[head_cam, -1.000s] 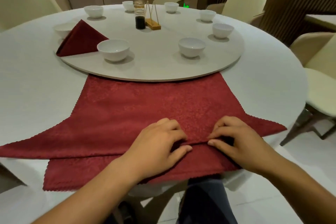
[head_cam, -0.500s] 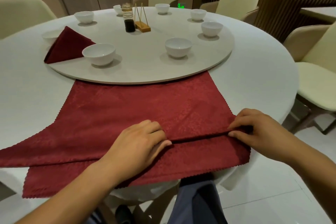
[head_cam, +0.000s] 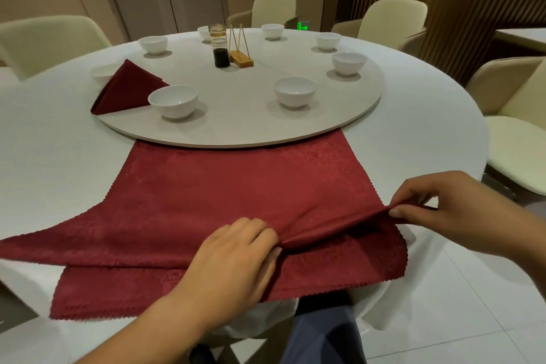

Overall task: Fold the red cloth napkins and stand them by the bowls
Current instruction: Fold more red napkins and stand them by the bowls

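A large red napkin (head_cam: 224, 195) lies spread at the near edge of the round table, partly folded over itself. My left hand (head_cam: 236, 263) pinches the fold ridge near its middle. My right hand (head_cam: 443, 210) pinches the same fold at the napkin's right edge and holds it lifted off the lower layer. A folded red napkin (head_cam: 124, 89) stands on the turntable beside a white bowl (head_cam: 173, 100). Another white bowl (head_cam: 295, 91) sits just right of centre, with several more round the turntable's rim.
The beige turntable (head_cam: 251, 124) carries a dark sauce jar (head_cam: 221, 57), a glass jar behind it and a wooden toothpick stand (head_cam: 241, 58). Cream chairs (head_cam: 514, 139) ring the white-clothed table (head_cam: 53, 156). My legs show below the table edge.
My right hand slid along the fold from the napkin's middle to its right edge and raised it. The right point of the napkin got tucked in. My left hand stayed on the fold.
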The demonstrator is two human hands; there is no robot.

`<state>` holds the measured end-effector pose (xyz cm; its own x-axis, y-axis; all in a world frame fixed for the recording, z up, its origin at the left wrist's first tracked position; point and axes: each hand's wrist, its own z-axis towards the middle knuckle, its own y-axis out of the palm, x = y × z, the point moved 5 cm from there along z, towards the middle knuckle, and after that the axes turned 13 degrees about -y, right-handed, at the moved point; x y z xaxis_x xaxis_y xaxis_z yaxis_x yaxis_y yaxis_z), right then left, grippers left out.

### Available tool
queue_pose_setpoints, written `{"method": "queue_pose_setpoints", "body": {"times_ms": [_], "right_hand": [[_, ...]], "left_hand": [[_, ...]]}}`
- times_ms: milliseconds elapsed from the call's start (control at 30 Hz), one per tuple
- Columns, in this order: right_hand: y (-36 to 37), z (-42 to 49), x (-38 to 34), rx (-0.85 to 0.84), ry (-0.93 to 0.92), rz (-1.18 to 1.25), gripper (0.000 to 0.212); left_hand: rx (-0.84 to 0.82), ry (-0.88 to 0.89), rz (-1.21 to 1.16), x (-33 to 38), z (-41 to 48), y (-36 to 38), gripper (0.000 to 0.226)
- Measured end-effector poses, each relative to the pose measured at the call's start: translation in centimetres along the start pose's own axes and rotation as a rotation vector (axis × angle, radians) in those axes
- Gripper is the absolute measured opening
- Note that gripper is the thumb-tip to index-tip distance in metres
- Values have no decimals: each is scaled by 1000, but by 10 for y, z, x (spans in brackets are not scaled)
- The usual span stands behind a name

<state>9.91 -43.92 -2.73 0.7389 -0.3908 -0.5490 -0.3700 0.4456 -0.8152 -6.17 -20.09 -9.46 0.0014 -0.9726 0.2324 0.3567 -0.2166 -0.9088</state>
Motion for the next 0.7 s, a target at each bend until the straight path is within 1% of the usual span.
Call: {"method": "queue_pose_setpoints", "body": {"times_ms": [100, 167, 233, 300, 367, 433, 500, 567, 633, 700], "right_hand": [[-14, 2, -8, 17, -27, 77, 7], [-21, 4, -11, 13, -21, 189, 2], [-23, 9, -13, 2, -14, 336, 8], [-21, 18, -10, 54, 3, 423, 13], [-11, 31, -4, 147, 83, 519, 20], [8, 47, 3, 202, 170, 586, 26], [29, 64, 6, 229, 244, 616, 28], [49, 84, 10, 243, 288, 592, 28], [66, 102, 12, 239, 316, 549, 28], [80, 119, 13, 233, 344, 573, 26]], "left_hand": [[-42, 29, -122, 6, -14, -11, 17], [-72, 13, -242, 3, -24, -17, 16], [-111, -13, -374, -4, -32, -22, 14], [-142, -18, -476, -9, -38, -25, 16], [-168, -28, -554, -13, -40, -28, 23], [-222, -77, -597, -16, -40, -27, 24], [-239, -97, -550, -17, -40, -27, 19], [-210, -129, -442, -21, -40, -28, 7], [-215, -222, -359, -29, -37, -28, 29], [-242, -266, -268, -36, -33, -26, 46]]}}
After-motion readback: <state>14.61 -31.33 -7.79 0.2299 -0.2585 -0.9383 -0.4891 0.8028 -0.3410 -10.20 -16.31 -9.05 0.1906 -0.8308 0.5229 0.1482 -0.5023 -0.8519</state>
